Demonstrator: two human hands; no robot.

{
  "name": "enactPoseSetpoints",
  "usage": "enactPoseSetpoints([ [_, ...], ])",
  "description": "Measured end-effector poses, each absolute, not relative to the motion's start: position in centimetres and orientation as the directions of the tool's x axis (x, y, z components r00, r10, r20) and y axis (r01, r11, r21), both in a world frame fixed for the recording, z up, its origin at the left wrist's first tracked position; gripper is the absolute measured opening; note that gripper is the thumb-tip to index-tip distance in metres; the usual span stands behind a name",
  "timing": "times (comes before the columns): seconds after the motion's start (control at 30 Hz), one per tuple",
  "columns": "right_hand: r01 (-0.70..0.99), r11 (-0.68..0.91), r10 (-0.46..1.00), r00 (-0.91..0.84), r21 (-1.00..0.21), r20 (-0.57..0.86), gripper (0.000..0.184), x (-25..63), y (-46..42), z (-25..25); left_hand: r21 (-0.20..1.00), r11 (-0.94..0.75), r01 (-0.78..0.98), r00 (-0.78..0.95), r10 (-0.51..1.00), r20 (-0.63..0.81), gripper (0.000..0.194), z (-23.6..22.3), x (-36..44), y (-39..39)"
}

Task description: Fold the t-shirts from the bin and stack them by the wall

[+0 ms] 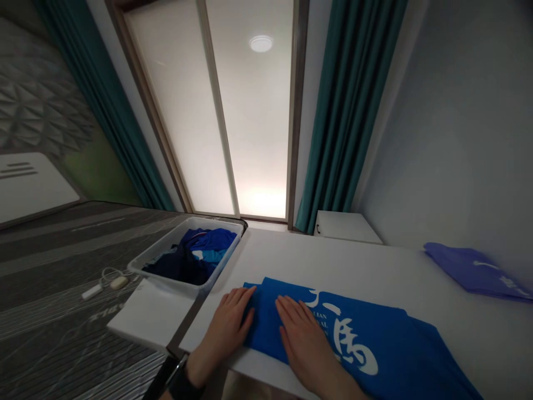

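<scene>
- Blue garment (266,322) lies folded on a white table (470,344), near the table's front edge, with its matte, soft-looking cloth smooth and its white print facing up; its right end runs out of view at the lower right.
- Left hand (228,328) rests palm-down on the garment's left end, fingers extended and relaxed, grasping nothing; a black wristband (180,383) circles that wrist.
- Right hand (302,344) lies flat just beside it on the cloth, fingers slightly spread and released, with no pinch of fabric.
- Step in hand appears to be pressing a fold flat; the next move seems to call for squaring the edges, then tidying the wider right part.
- White plastic tub (137,265), shallow and rectangular, sits at the table's far left corner, holding a loose heap of navy and bright blue clothes (191,255).
- Purple folded garment (470,272) lies flat and neat at the table's right side.
- Grey patterned mattress (62,261) stretches along the left, with a thin white cord (112,280) lying on it.
- Teal curtains (350,111) hang in soft pleats beside a frosted glass door (250,111).
</scene>
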State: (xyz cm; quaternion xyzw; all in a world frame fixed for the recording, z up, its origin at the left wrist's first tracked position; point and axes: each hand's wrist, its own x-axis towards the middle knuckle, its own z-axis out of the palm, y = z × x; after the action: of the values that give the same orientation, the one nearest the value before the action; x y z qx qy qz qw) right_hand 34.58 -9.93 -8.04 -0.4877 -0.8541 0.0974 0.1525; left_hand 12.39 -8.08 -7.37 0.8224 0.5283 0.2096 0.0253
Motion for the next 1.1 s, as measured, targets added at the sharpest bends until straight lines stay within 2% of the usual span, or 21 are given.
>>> enactPoseSetpoints([
  [0.1, 0.753, 0.559, 0.821, -0.562, -0.348, 0.103, 0.050, 31.0, -8.7, -8.2, 0.265, -0.315, 0.911, 0.247, 0.933, 0.262, 0.022, -7.6, 11.9, -8.2],
  [0.3, 0.692, 0.618, 0.764, -0.640, -0.372, 0.078, 0.061, 29.8, -8.3, -9.5, 0.273, -0.251, 0.929, 0.209, 0.962, 0.175, 0.016, -8.0, 10.5, -9.0],
  [0.63, 0.677, 0.655, 0.732, -0.679, -0.335, 0.061, 0.064, 29.6, -5.7, -9.4, 0.145, -0.243, 0.959, 0.204, 0.949, 0.242, 0.014, -8.8, 10.2, -7.8],
  [0.73, 0.671, 0.655, 0.726, -0.686, -0.349, 0.045, 0.065, 29.4, -4.6, -9.1, 0.184, -0.249, 0.951, 0.200, 0.947, 0.250, 0.017, -8.6, 10.0, -6.7],
  [0.83, 0.664, 0.620, 0.713, -0.699, -0.419, -0.052, 0.065, 29.5, -4.0, -7.7, 0.287, -0.250, 0.925, 0.187, 0.955, 0.232, 0.023, -8.3, 9.3, -6.1],
  [0.93, 0.669, 0.580, 0.711, -0.694, -0.465, -0.113, 0.061, 30.2, -3.6, -5.8, 0.367, -0.258, 0.894, 0.173, 0.953, 0.247, 0.021, -7.7, 9.1, -6.1],
  [1.0, 0.691, 0.578, 0.741, -0.667, -0.433, -0.074, 0.058, 31.0, -3.3, -5.1, 0.368, -0.307, 0.878, 0.203, 0.934, 0.294, 0.019, -7.3, 9.6, -6.2],
  [1.1, 0.736, 0.573, 0.788, -0.615, -0.361, -0.004, 0.057, 33.0, -2.9, -5.5, 0.322, -0.428, 0.845, 0.319, 0.885, 0.338, 0.030, -6.9, 11.3, -6.4],
])
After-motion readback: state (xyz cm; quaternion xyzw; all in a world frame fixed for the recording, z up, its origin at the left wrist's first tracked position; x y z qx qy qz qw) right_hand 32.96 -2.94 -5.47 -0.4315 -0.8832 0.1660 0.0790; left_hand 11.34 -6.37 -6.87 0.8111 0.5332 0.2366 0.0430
